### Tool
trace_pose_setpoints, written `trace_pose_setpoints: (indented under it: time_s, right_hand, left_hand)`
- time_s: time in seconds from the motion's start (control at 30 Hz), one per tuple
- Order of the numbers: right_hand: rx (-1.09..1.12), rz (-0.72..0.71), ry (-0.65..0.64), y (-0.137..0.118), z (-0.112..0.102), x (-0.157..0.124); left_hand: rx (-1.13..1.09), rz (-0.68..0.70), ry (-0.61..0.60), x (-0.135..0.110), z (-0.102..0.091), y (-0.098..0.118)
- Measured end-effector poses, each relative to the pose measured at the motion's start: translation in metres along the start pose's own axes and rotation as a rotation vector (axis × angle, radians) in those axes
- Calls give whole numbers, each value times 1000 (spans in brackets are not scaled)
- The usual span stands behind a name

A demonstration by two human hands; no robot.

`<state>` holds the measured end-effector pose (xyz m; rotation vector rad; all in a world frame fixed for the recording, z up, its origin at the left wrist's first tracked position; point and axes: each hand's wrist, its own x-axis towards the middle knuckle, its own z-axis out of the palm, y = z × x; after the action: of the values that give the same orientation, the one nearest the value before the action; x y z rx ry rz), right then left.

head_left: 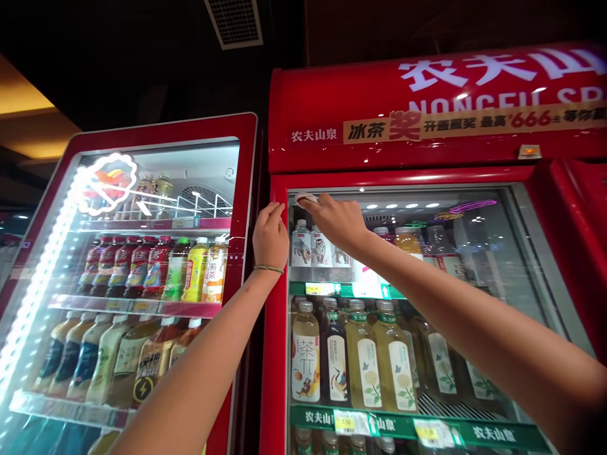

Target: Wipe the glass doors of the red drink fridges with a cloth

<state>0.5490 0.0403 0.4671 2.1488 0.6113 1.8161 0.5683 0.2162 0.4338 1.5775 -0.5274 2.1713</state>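
Observation:
My left hand [270, 237] rests with curled fingers on the red left frame of the right drinks fridge [279, 328], near the top of its glass door [474, 278]. A thin band circles that wrist. My right hand [334, 218] presses a small white cloth [306, 198] against the upper left corner of the glass. Behind the glass stand bottled drinks [360, 363] on shelves with green price rails.
A second red fridge [156, 126] stands to the left, lit by a bright LED strip [33, 297] and stocked with bottles [152, 268]. The right fridge has a red header sign [427, 107]. A ceiling vent [234, 22] is overhead.

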Motion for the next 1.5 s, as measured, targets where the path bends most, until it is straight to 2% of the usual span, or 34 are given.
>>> trace_pose_setpoints:
  time_s: [0.17, 0.33, 0.37, 0.53, 0.7, 0.9, 1.1, 1.23, 1.33, 1.4, 1.5]
  right_hand:
    - [0, -99, -46, 11, 2, -14]
    - [-13, 92, 16, 29, 2, -13]
    - [-13, 94, 30, 29, 2, -12]
    - [-28, -71, 16, 39, 5, -21]
    - [-18, 104, 61, 54, 3, -25]
    - [-10, -90, 47, 59, 13, -38]
    - [37, 75, 207, 76, 32, -49]
    - [70, 140, 226, 97, 37, -59]
    - [85, 283, 271, 116, 36, -71]
    - [89, 341, 290, 119, 35, -77]
    - [135, 235, 273, 107, 34, -78]
  left_hand:
    - [36, 49, 15, 0, 2, -3]
    - [77, 95, -4, -1, 3, -4]
    - [79, 101, -11, -1, 2, -4]
    - [81, 122, -36, 0, 1, -3]
    - [102, 193, -107, -1, 0, 4]
    - [127, 348, -252, -3, -3, 14]
    - [132, 335, -241, 0, -5, 21]
    - [127, 286, -246, 15, 8, 42]
    - [116, 290, -271, 23, 24, 55]
    - [124, 292, -271, 23, 34, 58]
    - [147, 306, -260, 14, 41, 56]
